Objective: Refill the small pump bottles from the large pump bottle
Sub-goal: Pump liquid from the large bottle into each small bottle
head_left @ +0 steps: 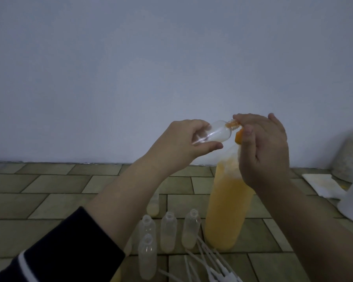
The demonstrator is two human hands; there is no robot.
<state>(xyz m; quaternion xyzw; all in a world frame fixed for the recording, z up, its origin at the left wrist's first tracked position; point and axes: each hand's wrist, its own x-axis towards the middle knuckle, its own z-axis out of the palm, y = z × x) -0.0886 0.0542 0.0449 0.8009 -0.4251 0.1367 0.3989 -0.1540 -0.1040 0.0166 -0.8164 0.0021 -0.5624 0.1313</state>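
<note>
— Small clear plastic bottle (76,132) first: where do you have it?
— Your left hand (181,142) has its fingers curled round it, holding it tipped almost on its side, neck pointing right at the orange nozzle (238,137) of the tall orange-filled large pump bottle (225,208), which stands on the tiled floor (49,192) at right.
— And your right hand (263,151)?
— It sits over the pump head with fingers bent; whether it grips or only presses, I cannot tell.
— How far along are you?
— Early, I judge. A little orange shows at the held bottle's neck, the body looks nearly empty. Near you, five uncapped small bottles (168,231) stand with only a pale layer at the bottom, and their white pump tops (216,267) lie loose beside them. Filling and capping remain.
</note>
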